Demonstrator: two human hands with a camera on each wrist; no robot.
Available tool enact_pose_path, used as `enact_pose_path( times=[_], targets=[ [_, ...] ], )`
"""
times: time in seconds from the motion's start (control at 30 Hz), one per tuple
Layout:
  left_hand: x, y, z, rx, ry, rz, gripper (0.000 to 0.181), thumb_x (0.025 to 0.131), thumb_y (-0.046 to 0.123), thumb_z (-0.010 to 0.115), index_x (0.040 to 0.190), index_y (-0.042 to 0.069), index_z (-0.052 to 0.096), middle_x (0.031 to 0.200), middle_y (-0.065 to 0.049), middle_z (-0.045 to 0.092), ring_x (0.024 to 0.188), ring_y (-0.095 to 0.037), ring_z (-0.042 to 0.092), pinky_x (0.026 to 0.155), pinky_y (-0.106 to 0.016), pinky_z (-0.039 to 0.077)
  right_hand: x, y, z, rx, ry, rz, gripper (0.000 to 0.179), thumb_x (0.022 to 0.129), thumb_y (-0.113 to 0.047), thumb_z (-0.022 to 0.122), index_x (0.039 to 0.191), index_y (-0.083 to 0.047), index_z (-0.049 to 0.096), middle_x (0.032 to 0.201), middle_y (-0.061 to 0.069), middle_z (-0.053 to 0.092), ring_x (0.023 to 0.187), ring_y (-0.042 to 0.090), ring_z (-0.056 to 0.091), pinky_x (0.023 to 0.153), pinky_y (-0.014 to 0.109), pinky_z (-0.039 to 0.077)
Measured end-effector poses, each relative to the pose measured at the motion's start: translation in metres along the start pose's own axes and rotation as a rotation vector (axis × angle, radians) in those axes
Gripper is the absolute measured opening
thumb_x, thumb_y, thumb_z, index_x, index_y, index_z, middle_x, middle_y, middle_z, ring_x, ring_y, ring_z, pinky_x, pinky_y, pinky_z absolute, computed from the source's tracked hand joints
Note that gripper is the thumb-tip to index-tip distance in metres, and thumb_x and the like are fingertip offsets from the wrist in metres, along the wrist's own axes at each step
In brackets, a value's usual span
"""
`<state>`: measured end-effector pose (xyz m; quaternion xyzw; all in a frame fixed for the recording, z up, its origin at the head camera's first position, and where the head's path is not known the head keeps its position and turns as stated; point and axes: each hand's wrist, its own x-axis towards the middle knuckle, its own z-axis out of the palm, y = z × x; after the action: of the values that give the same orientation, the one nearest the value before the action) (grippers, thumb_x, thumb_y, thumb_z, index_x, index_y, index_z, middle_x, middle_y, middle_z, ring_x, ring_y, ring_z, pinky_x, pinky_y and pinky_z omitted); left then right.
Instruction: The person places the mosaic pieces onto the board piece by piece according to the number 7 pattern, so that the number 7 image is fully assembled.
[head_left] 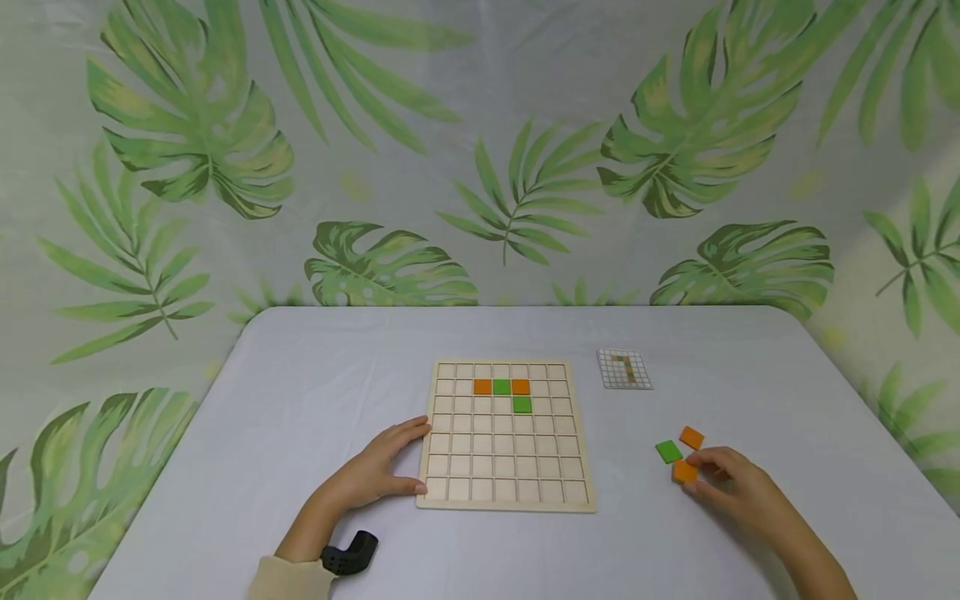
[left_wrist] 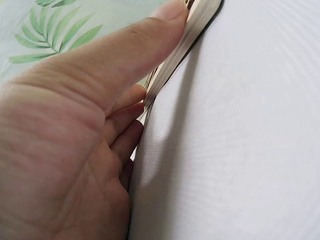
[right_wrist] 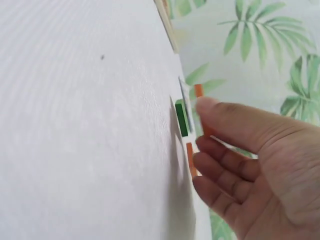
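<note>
A wooden grid board [head_left: 510, 505] lies on the table, with two orange tiles and two green tiles in its upper cells. My left hand [head_left: 375, 467] rests at the board's left edge, thumb and fingertips spread along it; the left wrist view shows the thumb [left_wrist: 125, 55] against the rim. To the right of the board, my right hand [head_left: 738, 492] pinches an orange tile [head_left: 684, 472] between thumb and fingers. That tile [right_wrist: 198, 91] is held off the table in the right wrist view. Beside it lie a green tile [head_left: 669, 452] and another orange tile [head_left: 692, 437].
A small printed grid card [head_left: 625, 369] with a coloured pattern lies right of the board, behind the loose tiles. A black band device [head_left: 351, 553] sits at the left wrist. Behind the white table [head_left: 337, 342] hangs a leaf-patterned cloth [head_left: 525, 275].
</note>
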<state>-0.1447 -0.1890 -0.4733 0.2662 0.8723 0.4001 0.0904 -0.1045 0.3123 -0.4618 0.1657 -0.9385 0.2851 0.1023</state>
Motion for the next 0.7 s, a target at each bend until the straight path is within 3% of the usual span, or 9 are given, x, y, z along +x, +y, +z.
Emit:
enact_pose_path(
  times=[0.1, 0.2, 0.33, 0.43, 0.7],
  targets=[
    [0.0, -0.001, 0.0, -0.006, 0.0, -0.004, 0.084, 0.069, 0.039, 0.074, 0.136, 0.005, 0.037, 0.144, -0.008, 0.026, 0.131, -0.032, 0.019, 0.101, -0.052, 0.018, 0.006, -0.007, -0.002, -0.005, -0.036, 0.015, 0.031, 0.073, -0.008, 0.073, 0.101, -0.007, 0.06, 0.096, -0.001, 0.06, 0.082, 0.012, 0.055, 0.069, 0.024, 0.047],
    [0.0, -0.001, 0.0, -0.009, -0.001, -0.006, 0.084, 0.07, 0.039, 0.074, 0.136, 0.005, 0.037, 0.144, -0.008, 0.026, 0.131, -0.032, 0.019, 0.101, -0.053, 0.018, 0.016, -0.016, -0.002, -0.003, -0.035, 0.014, 0.033, 0.075, -0.01, 0.072, 0.105, -0.009, 0.06, 0.098, -0.003, 0.06, 0.085, 0.015, 0.055, 0.071, 0.026, 0.047],
    [0.0, -0.001, 0.0, -0.004, -0.001, -0.002, 0.083, 0.07, 0.038, 0.074, 0.136, 0.005, 0.037, 0.144, -0.008, 0.026, 0.131, -0.032, 0.019, 0.101, -0.052, 0.018, 0.032, -0.029, 0.003, 0.058, -0.025, 0.002, 0.033, 0.076, -0.011, 0.071, 0.107, -0.009, 0.059, 0.1, -0.002, 0.06, 0.09, 0.018, 0.056, 0.077, 0.035, 0.047],
    [0.0, -0.001, 0.0, 0.0, -0.002, 0.002, 0.082, 0.07, 0.038, 0.074, 0.136, 0.006, 0.037, 0.144, -0.008, 0.027, 0.131, -0.031, 0.019, 0.101, -0.052, 0.018, 0.046, -0.038, 0.008, 0.108, -0.041, 0.002, 0.032, 0.078, -0.013, 0.07, 0.108, -0.008, 0.059, 0.102, 0.0, 0.059, 0.091, 0.024, 0.055, 0.074, 0.048, 0.046],
    [0.0, 0.0, 0.001, 0.008, -0.002, -0.01, 0.082, 0.071, 0.042, 0.072, 0.137, 0.008, 0.037, 0.144, -0.006, 0.027, 0.131, -0.032, 0.019, 0.101, -0.054, 0.018, 0.083, -0.063, 0.031, 0.154, 0.012, -0.121, 0.031, 0.076, -0.007, 0.071, 0.105, -0.007, 0.061, 0.102, 0.0, 0.059, 0.091, 0.018, 0.053, 0.076, 0.04, 0.046]
  ],
)
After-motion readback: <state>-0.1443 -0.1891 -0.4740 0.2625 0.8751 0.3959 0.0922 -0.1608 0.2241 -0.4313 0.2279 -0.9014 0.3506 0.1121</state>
